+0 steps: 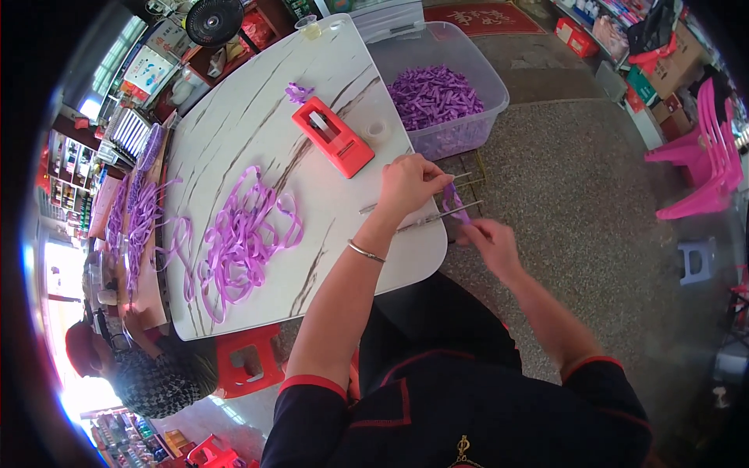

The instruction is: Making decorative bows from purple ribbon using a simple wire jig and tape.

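At the table's right edge, my left hand (409, 186) is closed in a pinch on a purple ribbon (452, 201). The strip is looped about thin metal rods (468, 208) that jut out past the edge. Lower and to the right, my right hand (493, 248) has its fingers pressed together on the ribbon's lower end. A loose heap of long purple ribbon (246, 242) lies on the left of the table. Between the heap and my hands stands a red tape dispenser (334, 139), with a clear tape ring (377, 129) beside it.
The white marbled table (320, 222) carries a small purple bunch (298, 93) and a cup (309, 28). Beyond its right edge sits a clear bin (456, 136) of short purple pieces. A person (133, 366) works at the left. Pink chairs (702, 152) stand far right.
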`<action>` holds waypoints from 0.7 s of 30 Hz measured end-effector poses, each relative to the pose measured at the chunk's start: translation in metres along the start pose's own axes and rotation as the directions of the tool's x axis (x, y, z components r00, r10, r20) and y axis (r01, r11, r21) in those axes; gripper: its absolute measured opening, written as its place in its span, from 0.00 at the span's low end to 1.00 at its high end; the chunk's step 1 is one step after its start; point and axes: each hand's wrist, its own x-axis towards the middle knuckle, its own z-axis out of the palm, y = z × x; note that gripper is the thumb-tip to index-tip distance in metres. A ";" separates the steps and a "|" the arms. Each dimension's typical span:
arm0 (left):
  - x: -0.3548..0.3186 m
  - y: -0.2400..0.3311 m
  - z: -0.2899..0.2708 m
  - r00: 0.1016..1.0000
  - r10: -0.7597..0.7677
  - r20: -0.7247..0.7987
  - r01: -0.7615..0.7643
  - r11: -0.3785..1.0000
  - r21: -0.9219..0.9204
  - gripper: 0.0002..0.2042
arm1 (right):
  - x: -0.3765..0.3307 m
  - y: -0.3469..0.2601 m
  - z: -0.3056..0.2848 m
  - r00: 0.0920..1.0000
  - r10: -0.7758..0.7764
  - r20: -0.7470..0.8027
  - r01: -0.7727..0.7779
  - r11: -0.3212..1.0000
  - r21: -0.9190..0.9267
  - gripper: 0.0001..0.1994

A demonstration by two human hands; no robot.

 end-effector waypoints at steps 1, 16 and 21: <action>0.001 0.001 -0.001 1.000 -0.017 0.026 0.016 1.000 0.018 0.10 | -0.015 -0.004 -0.004 1.000 -0.003 0.000 0.003 1.000 -0.001 0.12; 0.006 0.003 -0.009 0.968 -0.152 0.201 0.149 0.988 0.029 0.12 | -0.178 -0.043 -0.058 0.980 0.002 0.199 0.049 0.967 -0.252 0.04; 0.007 0.012 -0.011 0.957 -0.184 0.226 0.186 0.982 0.014 0.13 | -0.185 -0.043 -0.058 0.976 0.103 0.194 -0.060 0.974 -0.219 0.05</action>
